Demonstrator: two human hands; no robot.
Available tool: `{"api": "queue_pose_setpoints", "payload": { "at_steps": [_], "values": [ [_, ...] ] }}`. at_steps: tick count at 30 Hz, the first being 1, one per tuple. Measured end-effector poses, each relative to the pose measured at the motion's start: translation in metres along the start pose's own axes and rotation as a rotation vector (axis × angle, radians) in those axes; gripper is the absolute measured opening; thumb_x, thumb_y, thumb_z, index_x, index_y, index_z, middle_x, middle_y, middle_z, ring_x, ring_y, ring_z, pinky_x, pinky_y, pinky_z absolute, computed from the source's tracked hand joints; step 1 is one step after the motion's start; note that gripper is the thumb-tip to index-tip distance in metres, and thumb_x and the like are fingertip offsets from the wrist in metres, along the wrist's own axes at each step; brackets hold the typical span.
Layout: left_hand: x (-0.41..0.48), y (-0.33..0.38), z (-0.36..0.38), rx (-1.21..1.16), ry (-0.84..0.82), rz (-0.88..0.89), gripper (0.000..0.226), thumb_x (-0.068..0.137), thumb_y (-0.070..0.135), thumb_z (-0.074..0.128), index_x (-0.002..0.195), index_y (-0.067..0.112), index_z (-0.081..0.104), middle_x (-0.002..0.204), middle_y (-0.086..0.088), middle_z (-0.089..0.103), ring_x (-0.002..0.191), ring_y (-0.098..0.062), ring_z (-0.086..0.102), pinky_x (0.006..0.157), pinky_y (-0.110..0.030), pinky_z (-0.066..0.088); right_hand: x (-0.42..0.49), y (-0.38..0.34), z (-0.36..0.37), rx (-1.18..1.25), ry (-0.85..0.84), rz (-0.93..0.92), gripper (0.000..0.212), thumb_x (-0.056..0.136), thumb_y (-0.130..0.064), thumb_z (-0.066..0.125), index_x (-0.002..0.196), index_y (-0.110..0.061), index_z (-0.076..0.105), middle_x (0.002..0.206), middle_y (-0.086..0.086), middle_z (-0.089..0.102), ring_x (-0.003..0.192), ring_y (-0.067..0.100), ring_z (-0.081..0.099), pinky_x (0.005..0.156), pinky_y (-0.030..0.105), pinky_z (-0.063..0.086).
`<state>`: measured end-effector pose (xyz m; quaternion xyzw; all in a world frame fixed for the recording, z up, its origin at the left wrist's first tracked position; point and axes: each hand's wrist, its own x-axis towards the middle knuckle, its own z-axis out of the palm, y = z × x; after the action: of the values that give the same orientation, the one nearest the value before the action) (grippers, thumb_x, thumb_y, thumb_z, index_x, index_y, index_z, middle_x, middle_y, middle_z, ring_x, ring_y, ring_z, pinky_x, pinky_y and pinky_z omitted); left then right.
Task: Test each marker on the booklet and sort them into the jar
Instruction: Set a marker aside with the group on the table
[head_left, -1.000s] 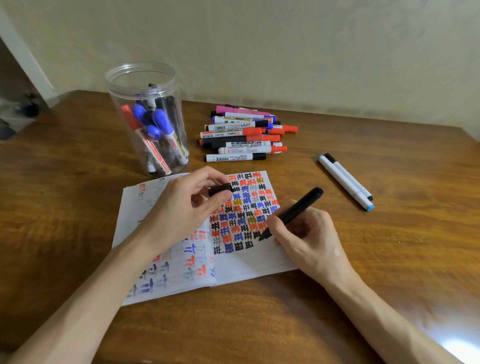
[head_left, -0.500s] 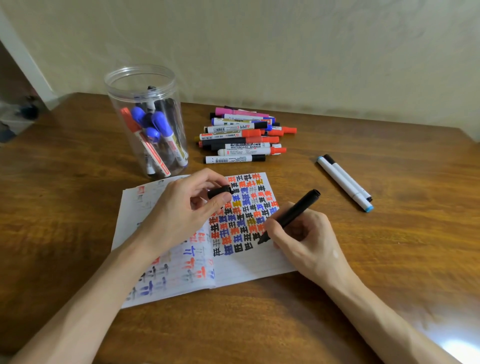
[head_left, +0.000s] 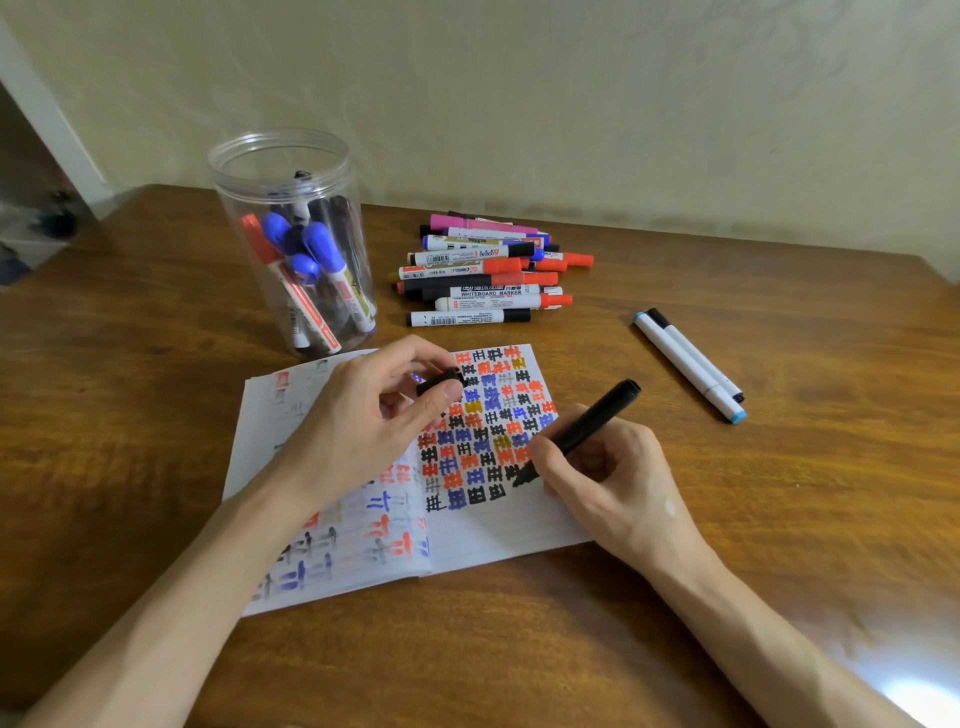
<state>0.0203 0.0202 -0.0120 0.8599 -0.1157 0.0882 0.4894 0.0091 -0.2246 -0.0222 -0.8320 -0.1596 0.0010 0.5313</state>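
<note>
Marker (head_left: 592, 421), black, uncapped, gripped by R hand (head_left: 618, 483) fingers, tip down on booklet (head_left: 498, 535) at bottom of colour grid. Cap (head_left: 439, 382) pinched btwn thumb & forefinger of L hand (head_left: 358, 426), above booklet's top half. Jar (head_left: 236, 218) w/ stowed markers (head_left: 317, 249) upright just behind booklet, left of loose pile (head_left: 478, 275) on table (head_left: 779, 519).

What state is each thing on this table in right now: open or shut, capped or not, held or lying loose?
jar: upright, lidless, several markers inside.
booklet: lying open, right page crowded with coloured marks.
black marker: uncapped, gripped by the right hand, tip on the page.
cap: off, pinched in the left hand.
marker pile: capped, lying beside the jar.
two white markers: capped, lying side by side.
</note>
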Motion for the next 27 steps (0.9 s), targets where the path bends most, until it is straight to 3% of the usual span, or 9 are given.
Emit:
{"api": "queue_pose_setpoints", "payload": {
  "at_steps": [3, 13, 18, 27],
  "values": [
    [0.0, 0.0008, 0.0, -0.013, -0.006, -0.004, 0.017, 0.097, 0.03, 0.068, 0.113, 0.025, 0.067, 0.1, 0.011, 0.073, 0.085, -0.009, 0.075, 0.073, -0.032, 0.061, -0.0003, -0.0005, 0.0003, -0.005, -0.032, 0.012, 0.016, 0.097, -0.025, 0.072, 0.083, -0.019, 0.073, 0.075, -0.01, 0.074, 0.064, 0.015, 0.069, 0.056, 0.028, 0.054],
    [-0.0018, 0.0028, -0.0004, -0.012, -0.03, 0.02, 0.025, 0.088, 0.045, 0.069, 0.109, 0.03, 0.066, 0.103, 0.016, 0.073, 0.098, -0.014, 0.073, 0.073, -0.045, 0.061, -0.0003, 0.0001, 0.0008, -0.021, -0.035, 0.004, 0.016, 0.097, -0.023, 0.071, 0.081, -0.021, 0.072, 0.076, -0.014, 0.074, 0.061, 0.008, 0.065, 0.054, 0.017, 0.045],
    [-0.002, 0.0028, -0.0002, -0.027, -0.026, 0.022, 0.022, 0.09, 0.038, 0.072, 0.109, 0.029, 0.065, 0.102, 0.01, 0.074, 0.096, -0.018, 0.074, 0.072, -0.053, 0.06, 0.0001, 0.0014, -0.0001, 0.001, 0.001, 0.0, 0.019, 0.097, -0.024, 0.07, 0.078, -0.022, 0.07, 0.07, -0.011, 0.071, 0.059, 0.007, 0.06, 0.055, 0.018, 0.044],
    [-0.002, 0.0027, 0.0007, -0.025, -0.025, 0.021, 0.02, 0.093, 0.03, 0.073, 0.11, 0.027, 0.064, 0.102, 0.012, 0.074, 0.097, -0.015, 0.074, 0.073, -0.051, 0.059, -0.0007, 0.0006, 0.0003, -0.02, -0.041, 0.012, 0.015, 0.096, -0.026, 0.071, 0.082, -0.021, 0.071, 0.078, -0.012, 0.075, 0.061, 0.01, 0.064, 0.053, 0.024, 0.05]
  ]
}}
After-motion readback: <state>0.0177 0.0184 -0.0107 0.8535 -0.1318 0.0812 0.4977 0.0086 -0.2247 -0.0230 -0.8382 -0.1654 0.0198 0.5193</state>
